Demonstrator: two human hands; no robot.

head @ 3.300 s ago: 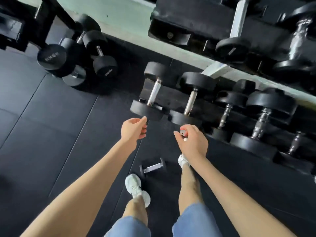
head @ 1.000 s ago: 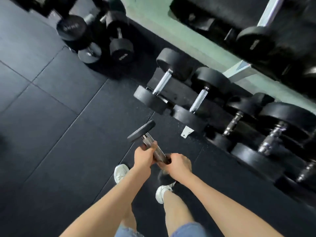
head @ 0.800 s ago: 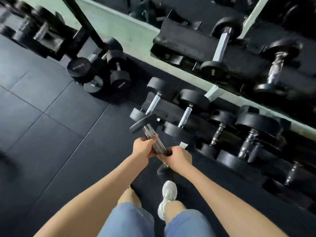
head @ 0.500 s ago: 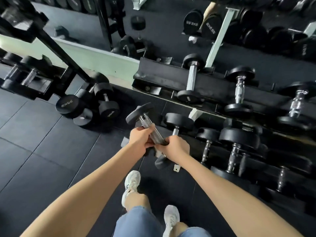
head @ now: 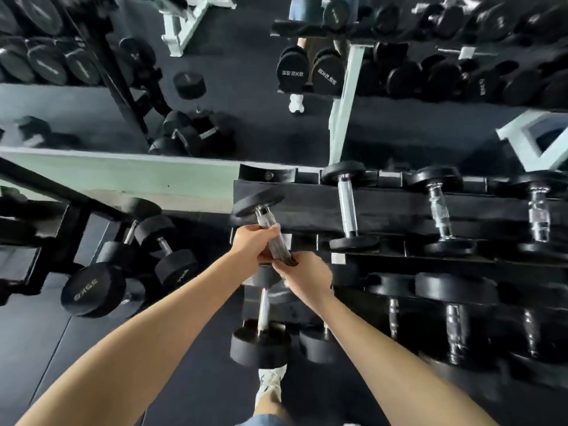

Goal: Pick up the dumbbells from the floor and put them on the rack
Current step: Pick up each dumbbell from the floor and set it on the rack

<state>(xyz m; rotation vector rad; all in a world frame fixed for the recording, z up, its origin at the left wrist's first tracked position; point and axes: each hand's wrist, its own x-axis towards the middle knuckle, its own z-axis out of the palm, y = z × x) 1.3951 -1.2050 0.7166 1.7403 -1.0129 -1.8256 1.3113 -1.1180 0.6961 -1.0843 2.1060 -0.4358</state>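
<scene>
Head view: left hand [head: 250, 245] and right hand [head: 307, 278] both grip the tilted dumbbell [head: 266, 223] by its handle, over the left end of the rack [head: 395, 209].

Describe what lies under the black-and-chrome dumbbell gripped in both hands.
Under the black-ended, chrome-handled dumbbell, gripped by the left hand and right hand, a second black round-headed dumbbell rests on the lower tier of the black rack. The hands and held dumbbell cover its far head.

Mirror [head: 246, 96] spans the far wall, pale green skirting [head: 123, 176] below it. White bench frame [head: 187, 23] reflected far, left of centre. Black machine frame [head: 66, 232] at left. White shoe [head: 270, 384] and denim shorts [head: 264, 421] near, centre.
</scene>
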